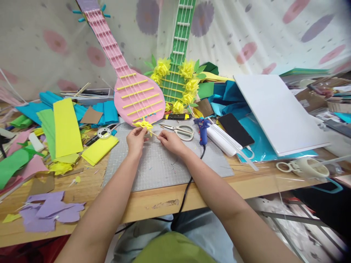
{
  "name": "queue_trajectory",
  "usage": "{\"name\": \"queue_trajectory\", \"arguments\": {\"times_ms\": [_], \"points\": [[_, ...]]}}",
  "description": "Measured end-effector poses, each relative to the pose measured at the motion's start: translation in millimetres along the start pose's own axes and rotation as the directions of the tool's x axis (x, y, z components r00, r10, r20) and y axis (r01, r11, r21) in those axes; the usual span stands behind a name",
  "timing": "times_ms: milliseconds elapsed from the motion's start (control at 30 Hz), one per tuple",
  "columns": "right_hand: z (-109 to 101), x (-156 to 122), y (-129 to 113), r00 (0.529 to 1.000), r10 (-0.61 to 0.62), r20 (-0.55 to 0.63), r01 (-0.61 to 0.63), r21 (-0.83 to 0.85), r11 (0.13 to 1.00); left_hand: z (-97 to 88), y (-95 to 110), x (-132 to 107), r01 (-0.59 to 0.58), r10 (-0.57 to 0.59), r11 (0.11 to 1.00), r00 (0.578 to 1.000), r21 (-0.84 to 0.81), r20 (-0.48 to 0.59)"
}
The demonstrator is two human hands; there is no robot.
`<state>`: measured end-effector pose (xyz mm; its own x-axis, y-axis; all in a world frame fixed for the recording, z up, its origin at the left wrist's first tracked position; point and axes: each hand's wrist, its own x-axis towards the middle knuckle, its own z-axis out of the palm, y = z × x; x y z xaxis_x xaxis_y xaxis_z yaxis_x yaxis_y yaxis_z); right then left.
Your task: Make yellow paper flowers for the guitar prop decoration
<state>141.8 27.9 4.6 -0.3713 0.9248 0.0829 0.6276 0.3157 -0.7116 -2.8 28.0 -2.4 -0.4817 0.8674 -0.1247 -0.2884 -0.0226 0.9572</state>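
Between my hands is a yellow paper flower (143,124) on a thin wooden stick (153,134), held above the grey cutting mat (164,170). My left hand (136,140) pinches the flower at its petals. The fingers of my right hand (170,141) are closed on the stick's other end. Just behind the flower stands a pink paper lute (139,96) with yellow bars and white strings. A green stringed instrument (173,86) trimmed with yellow flowers leans beside it. Scissors (184,132) and a blue glue gun (203,130) lie to the right of my right hand.
Yellow crepe paper (67,128), purple scraps (52,211) and other offcuts cover the left side. A yellow-black cutter (178,116) lies behind the scissors. On the right are a phone (236,130), a white board (279,113) and a tape dispenser (304,168). A black cord (189,186) crosses the mat.
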Motion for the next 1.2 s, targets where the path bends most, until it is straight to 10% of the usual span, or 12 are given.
{"name": "queue_trajectory", "arguments": {"times_ms": [1200], "points": [[-0.1, 3.4, 5.1, 0.997, 0.023, 0.078, -0.031, 0.101, 0.994, -4.2, -7.1, 5.1, 0.094, -0.074, 0.983, 0.989, -0.159, 0.131]]}}
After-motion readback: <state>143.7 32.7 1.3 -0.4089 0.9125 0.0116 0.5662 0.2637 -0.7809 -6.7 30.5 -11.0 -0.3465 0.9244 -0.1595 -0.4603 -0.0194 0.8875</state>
